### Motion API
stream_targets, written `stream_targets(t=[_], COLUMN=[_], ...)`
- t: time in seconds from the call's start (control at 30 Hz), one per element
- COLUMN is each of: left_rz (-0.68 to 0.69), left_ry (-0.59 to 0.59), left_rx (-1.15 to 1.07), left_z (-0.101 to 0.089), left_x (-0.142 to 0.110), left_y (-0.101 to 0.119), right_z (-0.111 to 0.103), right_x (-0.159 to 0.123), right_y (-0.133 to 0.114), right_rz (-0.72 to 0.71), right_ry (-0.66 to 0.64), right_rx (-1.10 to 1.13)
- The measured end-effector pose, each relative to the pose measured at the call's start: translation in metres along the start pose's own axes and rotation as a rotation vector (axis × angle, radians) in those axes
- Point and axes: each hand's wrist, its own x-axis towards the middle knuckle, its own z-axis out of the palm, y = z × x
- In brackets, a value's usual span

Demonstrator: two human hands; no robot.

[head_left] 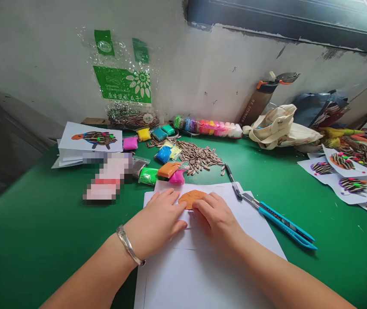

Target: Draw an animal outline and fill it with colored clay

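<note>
A flattened piece of orange modelling clay [191, 199], rounded along its top, lies on white paper [199, 274]. My left hand [162, 214] rests at its left side, fingers stretched over the paper and one fingertip against the clay's edge. From the right, my right hand [217, 216] presses bent fingers on the clay's lower right edge; its thumb is mostly hidden. Faint pencil lines show on the paper below the clay. A black pen [234, 183] and a blue utility knife [283, 225] lie to the right of my right hand.
Behind the paper are clay packets, including an orange packet [169, 169], and loose sunflower seeds [199, 155]. A seed bag [125, 94] leans on the wall. Decorated sheets [351, 182] lie at right, near a cloth bag [276, 126] and bottle [257, 101]. A turtle picture [90, 139] tops the left stack.
</note>
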Motion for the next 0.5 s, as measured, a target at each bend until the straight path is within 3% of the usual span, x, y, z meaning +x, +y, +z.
stream_targets(t=[0.27,0.5], left_rz=[-0.005,0.007], left_ry=[-0.015,0.004], left_rx=[0.010,0.004], left_z=[-0.0020,-0.0026], left_x=[-0.0016,0.0005], left_y=[0.0019,0.0012], right_z=[0.0014,-0.0014], right_x=[-0.0015,-0.0010], right_y=[0.0022,0.0009], right_rz=[-0.029,0.006], right_ry=[-0.051,-0.008], right_rx=[-0.003,0.027])
